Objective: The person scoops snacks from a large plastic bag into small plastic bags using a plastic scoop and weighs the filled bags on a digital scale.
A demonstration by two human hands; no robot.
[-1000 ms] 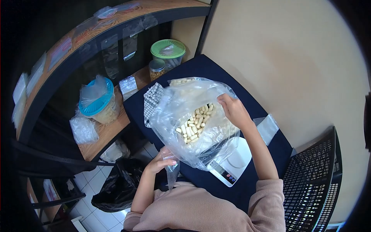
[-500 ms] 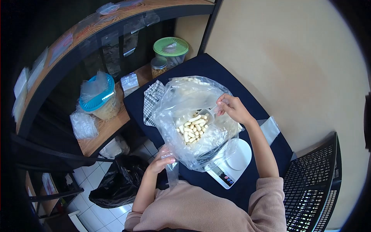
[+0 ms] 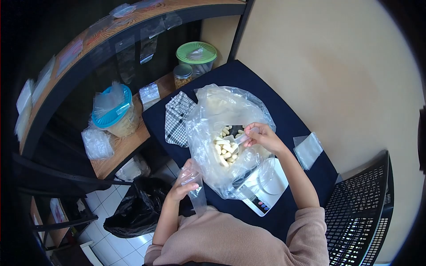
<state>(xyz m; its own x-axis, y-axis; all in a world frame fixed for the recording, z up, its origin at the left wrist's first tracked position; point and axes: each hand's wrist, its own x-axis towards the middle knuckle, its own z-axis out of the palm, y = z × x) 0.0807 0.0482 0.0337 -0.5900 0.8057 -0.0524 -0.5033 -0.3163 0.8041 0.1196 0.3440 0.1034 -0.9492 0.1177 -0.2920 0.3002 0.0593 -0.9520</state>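
Observation:
A large clear plastic bag [image 3: 204,128] lies open on the dark blue table, with pale, finger-shaped pieces [image 3: 225,153] inside. My right hand [image 3: 262,136] is closed on the handle of a translucent scoop [image 3: 242,138], whose bowl is among the pieces. To the left of the big bag, my left hand [image 3: 183,184] grips a small clear bag [image 3: 198,195] that hangs down towards the sweater. A white digital scale [image 3: 273,186] sits under the right front edge of the big bag, which partly covers it.
Small clear bags [image 3: 308,151] lie at the table's right edge, a checked cloth [image 3: 178,119] at the left. A black crate [image 3: 359,208] stands right. Left are a blue-lidded tub [image 3: 116,117], a green-lidded tub [image 3: 196,53], a jar [image 3: 183,76] and a black bag [image 3: 137,213].
My right hand has moved down and slightly left, with the scoop now lower among the pieces. The big bag's left side has shifted right, uncovering more of the checked cloth. My left hand keeps the small bag.

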